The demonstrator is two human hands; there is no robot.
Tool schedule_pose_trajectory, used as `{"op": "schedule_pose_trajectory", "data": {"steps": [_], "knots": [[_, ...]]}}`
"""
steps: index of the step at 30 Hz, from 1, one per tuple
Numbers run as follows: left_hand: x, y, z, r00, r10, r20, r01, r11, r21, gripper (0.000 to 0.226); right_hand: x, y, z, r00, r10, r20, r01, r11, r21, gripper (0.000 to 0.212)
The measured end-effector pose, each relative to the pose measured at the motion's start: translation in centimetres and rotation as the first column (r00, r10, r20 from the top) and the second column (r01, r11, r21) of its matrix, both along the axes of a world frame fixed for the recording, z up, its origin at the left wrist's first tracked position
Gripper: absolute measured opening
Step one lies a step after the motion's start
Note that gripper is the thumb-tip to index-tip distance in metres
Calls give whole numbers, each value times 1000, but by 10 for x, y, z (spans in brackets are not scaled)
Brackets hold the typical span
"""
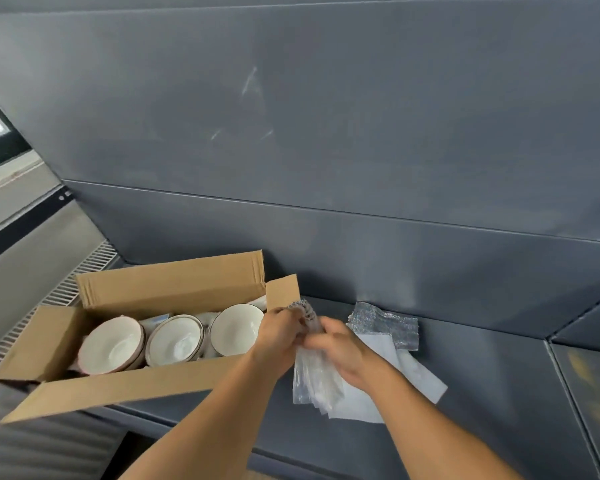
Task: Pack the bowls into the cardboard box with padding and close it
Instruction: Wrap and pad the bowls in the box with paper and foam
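Observation:
An open cardboard box point(132, 386) sits at the left of a dark grey surface with its flaps spread out. Inside stand three white bowls on their sides in a row: a left bowl point(113, 346), a middle bowl point(174, 339) and a right bowl point(236, 329), with bits of white padding between them. Just right of the box, my left hand point(279, 332) and my right hand point(340, 351) both grip a clear bubble-wrap sheet point(314, 382) that hangs down between them.
A silver foil padding piece point(387, 325) and a white foam sheet point(409, 374) lie on the grey surface point(482, 393) under and right of my hands. A dark grey wall panel rises behind. A metal grille point(80, 275) runs along the far left.

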State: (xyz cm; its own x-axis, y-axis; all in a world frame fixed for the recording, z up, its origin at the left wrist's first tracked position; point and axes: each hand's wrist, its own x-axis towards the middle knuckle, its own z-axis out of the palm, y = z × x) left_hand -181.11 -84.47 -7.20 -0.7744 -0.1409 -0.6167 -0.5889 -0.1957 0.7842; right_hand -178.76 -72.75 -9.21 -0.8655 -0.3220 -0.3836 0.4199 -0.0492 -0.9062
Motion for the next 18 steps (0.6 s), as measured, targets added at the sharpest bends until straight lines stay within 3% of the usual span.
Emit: {"op": "schedule_pose_trajectory", "data": {"steps": [3,6,10,14,18], "knots": [[10,-15,1,996,87,17,-89,992,90,18,1,-22,-2,998,57,-6,-57,998,37,23],[16,-37,2,993,100,56,-108,981,162,31,-2,-40,-3,994,107,-12,-106,992,67,23],[20,-71,7,998,69,3,-69,998,5,13,-8,-58,4,985,162,60,-166,984,66,19],[23,-105,11,995,-22,-98,17,998,-54,30,-15,-76,11,967,192,168,-192,981,-16,19],[15,-137,10,984,-90,-155,77,993,-89,37,-25,-91,14,969,139,204,-115,986,-122,22]]}}
